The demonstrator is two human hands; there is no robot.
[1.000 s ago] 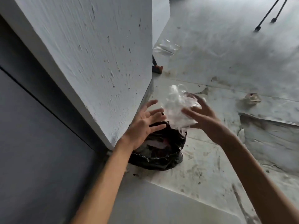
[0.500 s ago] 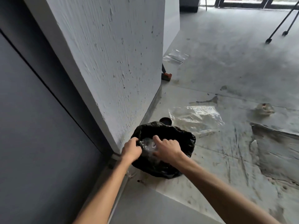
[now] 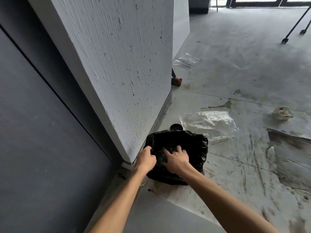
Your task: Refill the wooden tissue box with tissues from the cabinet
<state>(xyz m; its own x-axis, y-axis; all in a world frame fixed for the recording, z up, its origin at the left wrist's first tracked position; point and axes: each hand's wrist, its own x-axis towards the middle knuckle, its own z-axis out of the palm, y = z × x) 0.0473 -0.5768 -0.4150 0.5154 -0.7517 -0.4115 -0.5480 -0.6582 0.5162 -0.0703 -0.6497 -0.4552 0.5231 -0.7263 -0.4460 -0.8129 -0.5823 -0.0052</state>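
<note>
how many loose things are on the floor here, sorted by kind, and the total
black bin bags: 1
clear plastic sheets: 2
small black round lids: 1
crumpled wrappers: 1
total: 5

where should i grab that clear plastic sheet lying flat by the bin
Take the clear plastic sheet at its near-right edge, coming from the open floor on the right. It lies flat, so the fingers must pinch a crinkled, lifted corner; the black bin crowds its near-left side.
</note>
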